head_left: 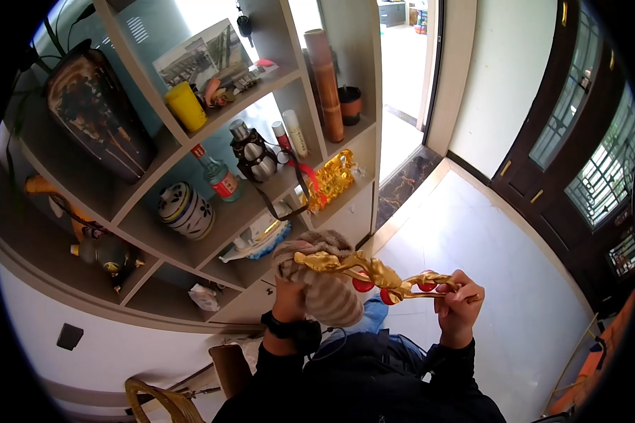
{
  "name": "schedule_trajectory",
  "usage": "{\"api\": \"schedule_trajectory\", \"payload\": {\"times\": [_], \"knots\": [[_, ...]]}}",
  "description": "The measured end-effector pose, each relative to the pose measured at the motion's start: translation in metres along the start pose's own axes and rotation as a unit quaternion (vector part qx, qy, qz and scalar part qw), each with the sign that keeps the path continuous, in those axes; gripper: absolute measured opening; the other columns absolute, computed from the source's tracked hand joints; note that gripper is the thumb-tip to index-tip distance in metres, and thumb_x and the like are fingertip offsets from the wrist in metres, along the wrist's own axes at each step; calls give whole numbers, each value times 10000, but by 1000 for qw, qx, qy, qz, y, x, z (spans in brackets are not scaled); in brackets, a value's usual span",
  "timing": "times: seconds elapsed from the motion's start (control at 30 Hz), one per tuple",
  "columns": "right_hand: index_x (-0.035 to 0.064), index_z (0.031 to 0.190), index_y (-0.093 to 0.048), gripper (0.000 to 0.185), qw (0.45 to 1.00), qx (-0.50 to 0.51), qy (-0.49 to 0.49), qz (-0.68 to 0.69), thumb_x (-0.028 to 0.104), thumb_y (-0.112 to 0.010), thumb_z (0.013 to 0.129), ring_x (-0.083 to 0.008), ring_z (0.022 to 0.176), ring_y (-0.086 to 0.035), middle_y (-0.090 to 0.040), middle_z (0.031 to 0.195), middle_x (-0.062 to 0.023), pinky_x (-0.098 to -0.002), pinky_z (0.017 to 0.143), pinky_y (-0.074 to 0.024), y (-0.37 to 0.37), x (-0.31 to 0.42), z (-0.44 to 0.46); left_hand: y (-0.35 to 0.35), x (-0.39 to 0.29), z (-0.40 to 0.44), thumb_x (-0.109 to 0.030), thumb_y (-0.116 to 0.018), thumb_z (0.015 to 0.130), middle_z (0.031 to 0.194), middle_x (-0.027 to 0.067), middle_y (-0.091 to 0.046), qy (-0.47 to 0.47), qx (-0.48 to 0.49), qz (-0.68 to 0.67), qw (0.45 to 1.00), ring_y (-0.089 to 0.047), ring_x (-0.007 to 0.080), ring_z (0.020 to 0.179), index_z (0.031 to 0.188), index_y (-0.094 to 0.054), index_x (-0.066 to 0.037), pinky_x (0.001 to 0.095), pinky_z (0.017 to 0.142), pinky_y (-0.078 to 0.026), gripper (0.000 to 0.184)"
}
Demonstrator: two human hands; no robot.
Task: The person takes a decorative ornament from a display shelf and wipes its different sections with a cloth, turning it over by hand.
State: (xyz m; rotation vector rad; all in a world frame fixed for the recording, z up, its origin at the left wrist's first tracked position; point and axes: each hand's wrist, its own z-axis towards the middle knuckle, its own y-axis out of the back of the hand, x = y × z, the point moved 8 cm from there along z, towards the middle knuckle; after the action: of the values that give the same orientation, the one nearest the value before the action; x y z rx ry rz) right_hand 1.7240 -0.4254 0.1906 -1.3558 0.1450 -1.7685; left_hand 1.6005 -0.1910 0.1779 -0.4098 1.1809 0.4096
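Observation:
A golden branch-shaped ornament with red balls is held up in front of me, its left end against a brown-and-beige striped cloth. My right hand pinches the ornament's right end between closed fingers. Under the cloth, my left hand holds it bunched against the ornament. The cloth hides most of the left fingers, and one end of it hangs down. A black watch is on my left wrist.
A shelf unit at left carries a large dark vase, a green bottle, a lidded jar, a vacuum flask and a shiny gold decoration. Dark double doors stand at right; a chair is lower left.

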Motion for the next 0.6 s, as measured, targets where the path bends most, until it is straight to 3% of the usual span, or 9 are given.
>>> {"api": "schedule_trajectory", "payload": {"times": [0.07, 0.2, 0.3, 0.37, 0.47, 0.5, 0.53, 0.57, 0.6], "knots": [[76, 586, -529, 167, 999, 2, 33, -43, -59, -496, 677, -122, 368, -456, -512, 651, -132, -198, 292, -373, -3, 7, -3, 3, -11, 6, -3, -570, 673, 927, 80, -507, -16, -96, -76, 992, -521, 163, 864, 938, -446, -20, 267, 756, -436, 293], [65, 581, -518, 164, 988, 35, 71, -131, -60, -513, 685, -139, 363, -472, -499, 627, -121, -203, 291, -382, -15, 17, -8, 11, -2, 7, 21, -558, 674, 936, 80, -503, 3, -138, -126, 982, -521, 164, 860, 946, -440, -24, 271, 762, -434, 300], [66, 592, -522, 159, 983, 48, 85, -156, -53, -512, 696, -145, 371, -477, -498, 625, -115, -206, 307, -390, -21, 19, -10, 8, 5, 9, -44, -523, 732, 971, 85, -494, 54, -84, -235, 967, -513, 173, 880, 985, -433, -35, 283, 788, -423, 269], [62, 601, -523, 145, 980, 53, 96, -164, -45, -514, 699, -140, 390, -482, -502, 628, -113, -208, 330, -392, -23, 18, -10, 11, 18, 11, -187, -446, 811, 1006, 84, -484, 116, -98, -292, 944, -502, 191, 901, 1008, -433, -49, 304, 808, -412, 241], [58, 608, -526, 133, 973, 26, 99, -209, -26, -523, 711, -133, 423, -488, -511, 638, -118, -203, 353, -387, -23, 21, -4, 25, 10, 15, -325, -365, 845, 1024, 73, -480, 43, -63, -396, 915, -490, 198, 924, 1065, -420, -61, 317, 828, -400, 348], [48, 611, -533, 125, 970, 28, 99, -220, -19, -523, 715, -128, 445, -490, -527, 664, -129, -196, 360, -380, -23, 21, -3, 35, 7, 13, -386, -327, 849, 1033, 69, -488, 47, -116, -285, 950, -501, 207, 908, 1119, -406, -64, 319, 814, -406, 428], [48, 611, -533, 125, 970, 28, 99, -220, -19, -523, 715, -128, 445, -490, -527, 664, -129, -196, 360, -380, -21, 20, -1, 35, 0, 17, -386, -327, 849, 1033, 69, -488, 47, -116, -285, 950, -501, 207, 908, 1119, -406, -64, 319, 814, -406, 428], [27, 632, -559, 96, 969, 39, 90, -226, -44, -524, 686, -135, 472, -505, -543, 696, -146, -196, 395, -397, -20, 16, 1, 41, -21, 21, -318, -407, 811, 1033, 82, -494, -22, -135, -106, 985, -508, 224, 908, 1107, -433, -69, 329, 808, -409, 388], [5, 653, -585, 95, 968, 50, 81, -232, -69, -525, 656, -142, 499, -520, -559, 729, -163, -196, 429, -415, -21, 12, 3, 41, -43, 23, -249, -488, 773, 1033, 96, -500, -89, -149, 77, 982, -515, 241, 908, 1096, -460, -74, 338, 802, -411, 369]]}}
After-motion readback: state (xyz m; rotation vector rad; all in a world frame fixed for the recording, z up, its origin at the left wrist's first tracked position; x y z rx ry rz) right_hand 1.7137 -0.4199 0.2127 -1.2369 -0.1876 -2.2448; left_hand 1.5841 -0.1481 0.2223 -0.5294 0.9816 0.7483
